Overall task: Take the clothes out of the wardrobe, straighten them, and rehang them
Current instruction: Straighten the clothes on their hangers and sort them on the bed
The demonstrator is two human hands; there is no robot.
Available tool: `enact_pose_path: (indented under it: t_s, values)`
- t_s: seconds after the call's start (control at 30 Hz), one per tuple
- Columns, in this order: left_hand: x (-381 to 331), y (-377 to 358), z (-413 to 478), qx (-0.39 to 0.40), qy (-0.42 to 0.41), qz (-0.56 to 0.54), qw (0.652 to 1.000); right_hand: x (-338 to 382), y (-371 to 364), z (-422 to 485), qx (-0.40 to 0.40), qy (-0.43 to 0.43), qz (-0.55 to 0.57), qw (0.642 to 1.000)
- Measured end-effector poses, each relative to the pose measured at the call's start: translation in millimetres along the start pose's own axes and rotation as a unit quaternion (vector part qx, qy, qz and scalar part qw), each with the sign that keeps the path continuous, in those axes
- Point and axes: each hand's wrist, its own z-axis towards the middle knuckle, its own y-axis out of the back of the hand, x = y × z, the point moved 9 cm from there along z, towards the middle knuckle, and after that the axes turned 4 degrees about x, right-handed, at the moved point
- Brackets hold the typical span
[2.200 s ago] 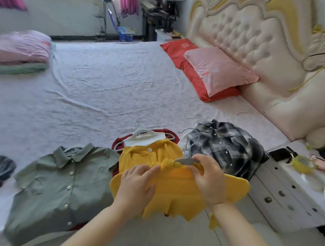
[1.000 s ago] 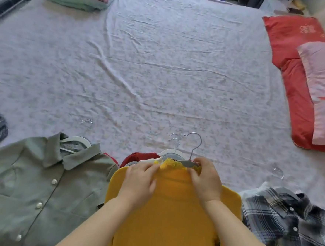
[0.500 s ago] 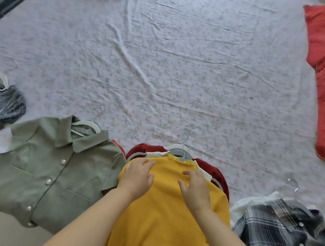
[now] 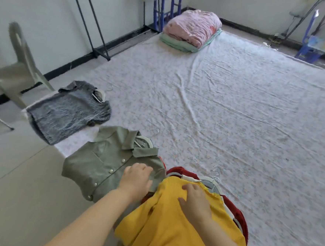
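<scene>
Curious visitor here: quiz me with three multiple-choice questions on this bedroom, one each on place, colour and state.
1. Where does the folded pink bedding lie? A. at the far end of the bed B. in a drawer C. on a windowsill
2. What colour is the top under the right hand? A. black B. yellow C. blue
3. The green shirt is: A. hung on a door B. rolled into a ball C. laid flat, buttoned

1 A: it sits far up the sheet.
2 B: the palm lies on the yellow top.
3 C: its buttons are closed, with a hanger in the collar.
</scene>
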Motion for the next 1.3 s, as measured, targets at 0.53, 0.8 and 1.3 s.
enact_pose_path:
  t_s: [0.53, 0.8, 1.3]
  values:
    - [280, 55, -137, -0.065, 0.205, -0.07, 0.974, 277, -56, 35, 0.05, 0.17, -0.155, 0.972]
    - [444, 75, -163, -0.057, 0.193, -0.072, 0.977, 429, -124, 59, 0.049, 0.156, -0.163, 0.973]
    - [610, 131, -65, -0.017, 0.14, -0.04, 0.989, 572, -161, 184, 0.047, 0.117, -0.134, 0.983]
